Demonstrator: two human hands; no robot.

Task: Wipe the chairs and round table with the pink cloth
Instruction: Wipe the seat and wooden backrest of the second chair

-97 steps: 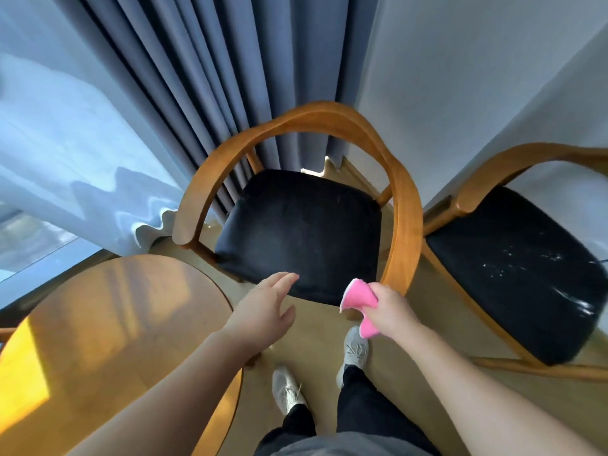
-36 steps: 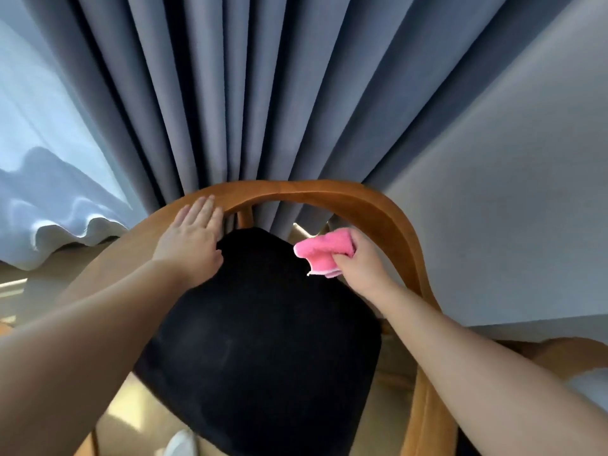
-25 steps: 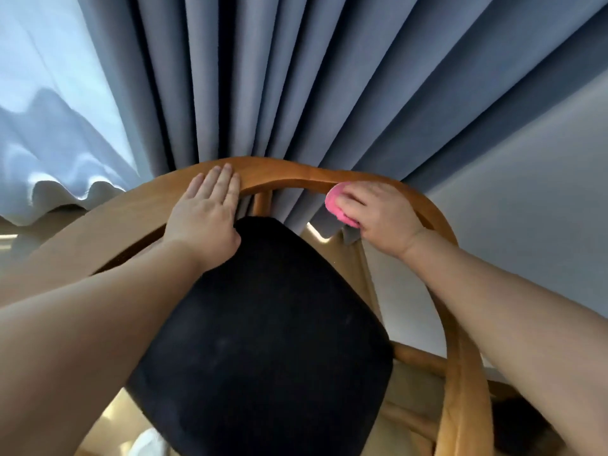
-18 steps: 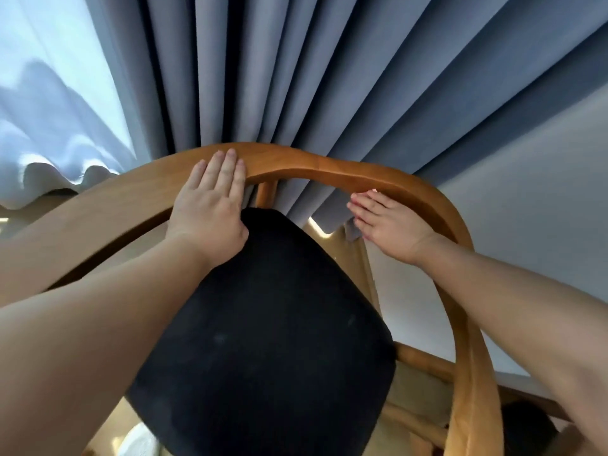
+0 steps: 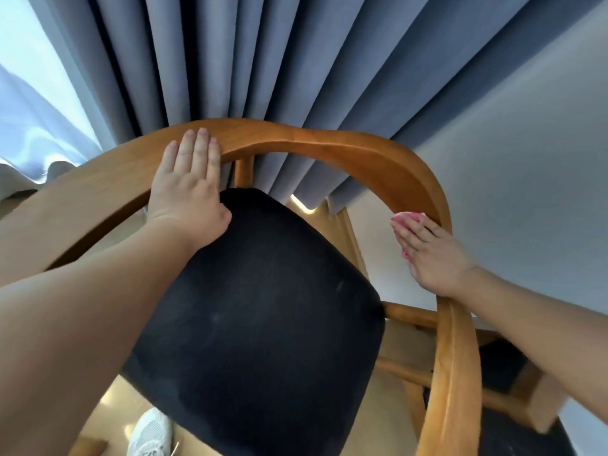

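Note:
A wooden armchair with a curved backrest rail [image 5: 312, 143] and a black seat cushion [image 5: 256, 307] fills the view. My left hand [image 5: 190, 179] rests flat on the left part of the rail, fingers straight. My right hand [image 5: 431, 255] presses the pink cloth [image 5: 406, 218] against the inner face of the rail's right curve with straight fingers. Only a small edge of the cloth shows past the fingertips. The round table is out of view.
Grey-blue curtains [image 5: 263, 60] hang right behind the chair, with a sheer white curtain [image 5: 33, 93] at the left and a pale wall [image 5: 526, 159] at the right. A second chair's dark seat [image 5: 500, 366] sits at the lower right. My white shoe [image 5: 148, 432] is under the seat's front.
My right hand has slid with the cloth from the top of the backrest round to the right curve, nearer to me. My left hand stays on the left rail.

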